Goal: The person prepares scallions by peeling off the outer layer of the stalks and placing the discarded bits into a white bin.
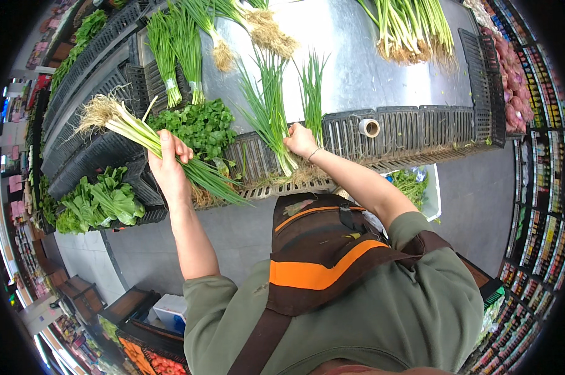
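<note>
My left hand (171,161) is closed around a bunch of green onions (135,124), its stringy roots up at the left and its green leaves hanging down to the right. At the black slatted rack's front edge, my right hand (303,142) touches the white stalks of another bunch of green onions (274,108) lying on the rack; its fingertips are partly hidden. Just right of that hand lies a smaller bunch of green leaves (312,93). More rooted green onions (271,30) lie farther back on the metal surface (353,61).
Tied green bundles (188,61) and cilantro (203,126) lie at the left, leafy greens (104,199) lower left. A cardboard tube (369,127) rests on the black slatted rack (423,129). Thicker rooted stalks (413,28) lie back right. A white bin (432,192) holds greens below.
</note>
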A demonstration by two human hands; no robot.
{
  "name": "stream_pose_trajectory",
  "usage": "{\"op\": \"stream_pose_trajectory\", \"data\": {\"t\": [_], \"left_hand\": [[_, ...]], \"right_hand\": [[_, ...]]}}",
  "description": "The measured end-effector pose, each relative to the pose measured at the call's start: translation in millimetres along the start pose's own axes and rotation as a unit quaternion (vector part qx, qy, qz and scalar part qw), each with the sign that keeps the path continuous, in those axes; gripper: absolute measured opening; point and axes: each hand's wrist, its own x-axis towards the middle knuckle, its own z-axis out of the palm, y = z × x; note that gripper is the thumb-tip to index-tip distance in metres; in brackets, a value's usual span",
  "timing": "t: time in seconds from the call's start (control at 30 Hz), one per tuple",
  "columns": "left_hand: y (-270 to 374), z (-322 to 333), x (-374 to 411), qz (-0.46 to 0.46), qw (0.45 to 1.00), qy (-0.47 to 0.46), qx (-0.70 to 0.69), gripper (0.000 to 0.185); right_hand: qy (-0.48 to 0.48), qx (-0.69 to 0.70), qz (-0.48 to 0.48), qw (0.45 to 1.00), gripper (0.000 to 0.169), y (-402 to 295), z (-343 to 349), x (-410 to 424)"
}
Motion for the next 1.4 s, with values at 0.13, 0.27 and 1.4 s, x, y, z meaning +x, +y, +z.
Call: {"op": "stream_pose_trajectory", "data": {"t": [0.13, 0.27, 1.4], "left_hand": [[2, -2, -2, -0.004, 1.0, 0.002, -0.01, 0.018], [4, -3, -4, -0.005, 1.0, 0.003, -0.012, 0.019], [9, 16, -16, 0.02, 0.999, -0.039, 0.006, 0.017]], "right_hand": [[-0.257, 0.342, 0.142, 0.892, 0.015, -5, -30, 9], [-0.359, 0.472, 0.135, 0.794, 0.014, 8, -62, 8], [-0.061, -0.41, -0.498, 0.762, 0.01, 0, -106, -3]]}}
